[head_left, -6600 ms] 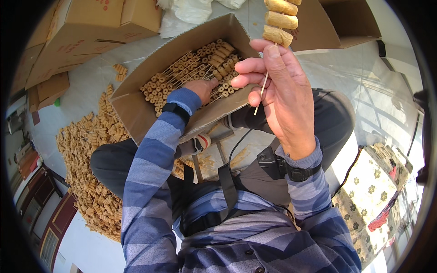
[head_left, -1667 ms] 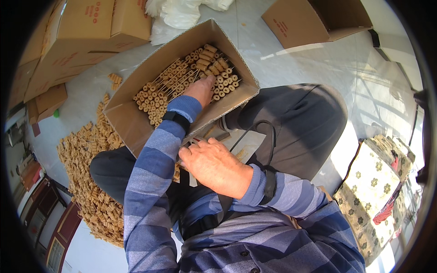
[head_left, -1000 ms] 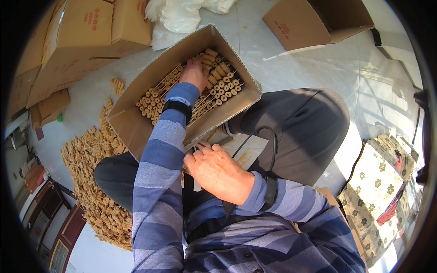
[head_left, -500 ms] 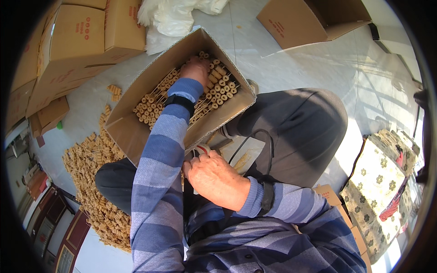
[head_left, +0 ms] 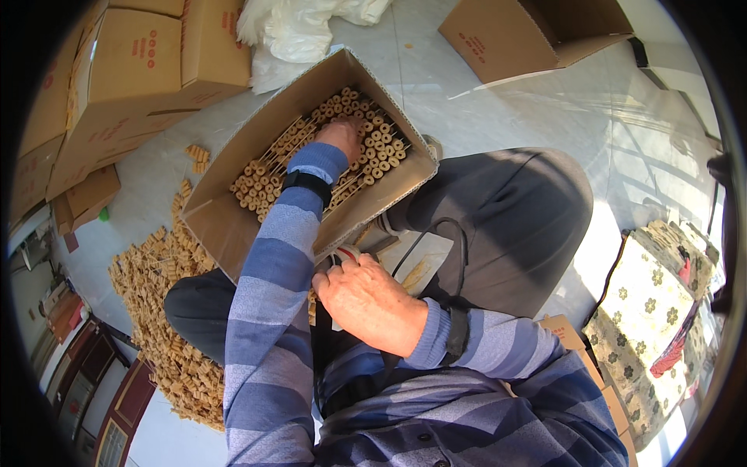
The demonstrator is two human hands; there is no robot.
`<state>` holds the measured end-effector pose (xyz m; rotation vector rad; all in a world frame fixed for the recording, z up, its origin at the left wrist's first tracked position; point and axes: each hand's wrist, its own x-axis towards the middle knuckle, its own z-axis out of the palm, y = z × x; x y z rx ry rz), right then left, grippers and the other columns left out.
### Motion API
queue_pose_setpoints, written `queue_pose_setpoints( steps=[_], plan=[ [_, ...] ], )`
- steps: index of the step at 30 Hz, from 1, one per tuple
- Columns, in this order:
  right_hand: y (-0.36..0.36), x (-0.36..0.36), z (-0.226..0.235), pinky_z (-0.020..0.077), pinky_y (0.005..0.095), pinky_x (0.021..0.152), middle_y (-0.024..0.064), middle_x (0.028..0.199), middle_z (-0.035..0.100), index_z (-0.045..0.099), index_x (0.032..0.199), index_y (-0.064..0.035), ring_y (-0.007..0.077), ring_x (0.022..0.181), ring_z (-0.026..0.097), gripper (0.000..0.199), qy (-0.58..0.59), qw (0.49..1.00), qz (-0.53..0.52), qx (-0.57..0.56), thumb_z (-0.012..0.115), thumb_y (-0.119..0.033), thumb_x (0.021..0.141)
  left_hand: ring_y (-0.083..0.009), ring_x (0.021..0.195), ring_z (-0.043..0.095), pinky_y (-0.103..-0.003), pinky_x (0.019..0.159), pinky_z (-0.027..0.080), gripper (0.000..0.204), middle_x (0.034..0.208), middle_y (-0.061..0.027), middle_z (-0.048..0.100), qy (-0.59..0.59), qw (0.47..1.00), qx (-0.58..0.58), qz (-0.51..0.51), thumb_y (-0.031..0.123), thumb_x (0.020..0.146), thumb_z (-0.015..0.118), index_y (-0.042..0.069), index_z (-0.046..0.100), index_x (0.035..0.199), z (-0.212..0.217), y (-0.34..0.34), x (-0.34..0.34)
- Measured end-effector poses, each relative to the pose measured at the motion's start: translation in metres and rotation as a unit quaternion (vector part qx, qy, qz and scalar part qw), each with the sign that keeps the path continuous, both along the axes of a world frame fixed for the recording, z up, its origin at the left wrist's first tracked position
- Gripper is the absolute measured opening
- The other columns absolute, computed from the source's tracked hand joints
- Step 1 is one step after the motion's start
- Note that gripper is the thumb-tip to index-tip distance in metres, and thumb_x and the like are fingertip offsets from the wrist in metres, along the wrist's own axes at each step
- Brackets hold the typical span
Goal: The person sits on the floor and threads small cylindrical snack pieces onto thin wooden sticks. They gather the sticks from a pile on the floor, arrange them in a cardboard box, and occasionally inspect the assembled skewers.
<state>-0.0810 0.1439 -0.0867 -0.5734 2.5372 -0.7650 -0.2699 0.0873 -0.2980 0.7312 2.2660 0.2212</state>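
My left hand (head_left: 342, 135) reaches down into an open cardboard box (head_left: 212, 222) tilted between my legs. Its fingers are mostly hidden against bundles of tan, hollow-ended rolls (head_left: 253, 187); thin sticks show among them. The rolls lie in packed rows, many with round ends facing up. Close to the box's near edge, my right hand (head_left: 366, 300) is closed with the knuckles up. A red and white thing (head_left: 347, 254) shows just beyond its fingers; what the hand grips is hidden underneath.
A large heap of tan ridged pieces (head_left: 175, 342) spreads over the floor at left. Stacked cardboard boxes (head_left: 128, 70) stand behind it. White plastic bags (head_left: 292, 31) lie at the back, another open carton (head_left: 498, 39) at back right. A flowered cloth-covered thing (head_left: 642, 311) is at right.
My left hand has shifted slightly nearer and to the right within the box, uncovering more roll ends behind it. My right hand has stayed almost in place.
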Motion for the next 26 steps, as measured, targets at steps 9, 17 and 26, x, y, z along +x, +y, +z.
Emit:
queue_pose_setpoints(
  steps=[9,17,26],
  plan=[
    [0.000,0.001,0.000,0.0482,0.0350,0.076,0.0070,0.081,0.065,0.060,0.095,-0.0046,0.0216,0.082,0.067,0.015,0.008,1.000,0.008,0.012,0.062,-0.015,0.084,-0.0387,0.124,0.057,-0.044,0.107,0.047,0.060,0.142,-0.0244,0.051,-0.029,0.999,0.016,-0.017,0.003,0.086,0.058,0.011,0.050,0.145,0.004,-0.006,0.004],
    [-0.001,0.001,-0.002,0.0477,0.0356,0.076,0.0066,0.080,0.064,0.059,0.093,-0.0054,0.0221,0.081,0.066,0.015,0.006,1.000,0.003,0.014,0.062,-0.015,0.083,-0.0422,0.126,0.054,-0.042,0.109,0.046,0.053,0.143,-0.0254,0.048,-0.044,0.998,0.031,0.029,0.000,0.086,0.060,0.008,0.057,0.138,0.011,-0.011,-0.003],
    [-0.002,0.004,-0.003,0.0486,0.0366,0.081,0.0070,0.081,0.065,0.059,0.095,-0.0056,0.0222,0.084,0.067,0.016,0.011,0.999,-0.005,0.031,0.063,-0.015,0.083,-0.0419,0.143,0.036,-0.044,0.115,0.041,0.093,0.164,-0.0207,0.016,-0.083,0.995,-0.031,-0.047,0.006,0.083,0.074,0.016,0.021,0.158,0.035,-0.028,0.007]
  ],
)
